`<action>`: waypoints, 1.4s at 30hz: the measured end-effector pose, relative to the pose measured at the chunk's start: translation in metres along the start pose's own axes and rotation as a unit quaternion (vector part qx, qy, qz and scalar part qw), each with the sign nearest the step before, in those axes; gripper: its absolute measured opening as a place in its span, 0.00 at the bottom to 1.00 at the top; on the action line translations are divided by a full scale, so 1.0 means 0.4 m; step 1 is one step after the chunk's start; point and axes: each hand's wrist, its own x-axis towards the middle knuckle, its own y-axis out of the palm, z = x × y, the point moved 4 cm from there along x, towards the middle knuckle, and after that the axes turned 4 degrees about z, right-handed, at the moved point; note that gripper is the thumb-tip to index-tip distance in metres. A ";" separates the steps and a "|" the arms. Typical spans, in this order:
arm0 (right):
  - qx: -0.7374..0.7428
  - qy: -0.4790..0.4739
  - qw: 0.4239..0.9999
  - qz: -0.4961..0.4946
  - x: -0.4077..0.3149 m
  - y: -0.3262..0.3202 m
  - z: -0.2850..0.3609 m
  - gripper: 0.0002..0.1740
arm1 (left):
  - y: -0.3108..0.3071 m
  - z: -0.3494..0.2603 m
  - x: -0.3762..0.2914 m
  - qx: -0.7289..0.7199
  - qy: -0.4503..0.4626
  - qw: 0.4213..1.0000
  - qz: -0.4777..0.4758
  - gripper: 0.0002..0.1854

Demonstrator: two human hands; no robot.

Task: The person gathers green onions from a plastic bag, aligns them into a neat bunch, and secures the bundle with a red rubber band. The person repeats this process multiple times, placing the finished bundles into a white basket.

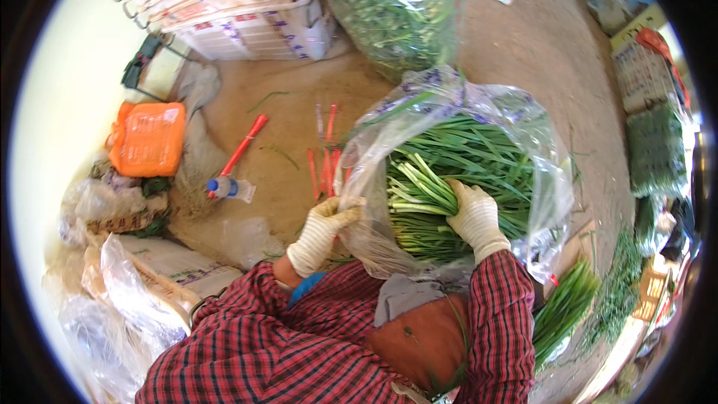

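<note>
A large clear plastic bag (547, 179) stands wide open in front of me, filled with long green garlic chives (471, 140). My right hand (477, 219), in a whitish knit glove, is inside the mouth of the bag. It grips a bunch of chives (423, 188) whose pale stem ends point left. More stem ends, yellowish green, lie below that bunch. My left hand (325, 230), gloved alike, pinches the left rim of the bag between thumb and fingers. The bag's lower edge rests against my lap.
A tied bag of greens (392, 11) stands beyond, beside stacked white plastic crates (252, 33). Leftward are an orange jerrycan (150, 140), a capped bottle (223, 186) and red ties (244, 146). More red strips (325, 163) lie beside the bag. Loose chives (566, 308) lie at right.
</note>
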 end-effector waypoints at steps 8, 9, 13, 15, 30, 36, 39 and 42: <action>0.240 0.060 0.969 -0.022 -0.053 -0.022 -0.126 0.40 | 0.143 -0.149 -0.115 0.259 0.349 0.896 0.087 0.26; 0.262 0.055 0.963 -0.031 -0.057 -0.022 -0.135 0.40 | 0.169 -0.145 -0.119 0.326 0.332 0.874 0.142 0.27; 0.356 0.074 0.931 -0.032 -0.076 -0.013 -0.167 0.39 | 0.258 -0.001 -0.039 -0.026 -0.004 0.988 0.153 0.31; 0.408 0.080 0.909 -0.029 -0.085 -0.006 -0.167 0.39 | 0.296 0.046 0.010 -0.060 0.067 0.990 0.110 0.30; 0.030 -0.012 0.990 -0.137 -0.166 -0.091 0.083 0.64 | 0.405 0.147 0.060 -0.141 0.029 0.975 0.170 0.27; 0.114 -0.034 0.979 -0.163 -0.167 -0.056 0.033 0.41 | 0.410 0.145 -0.011 0.016 0.054 0.973 0.225 0.47; 0.172 -0.042 0.965 -0.191 -0.193 -0.076 0.017 0.38 | 0.391 0.084 -0.027 0.232 0.194 0.926 0.226 0.47; 0.254 0.024 0.951 -0.175 -0.201 -0.095 0.001 0.39 | 0.360 0.005 0.002 0.292 0.325 0.878 0.194 0.41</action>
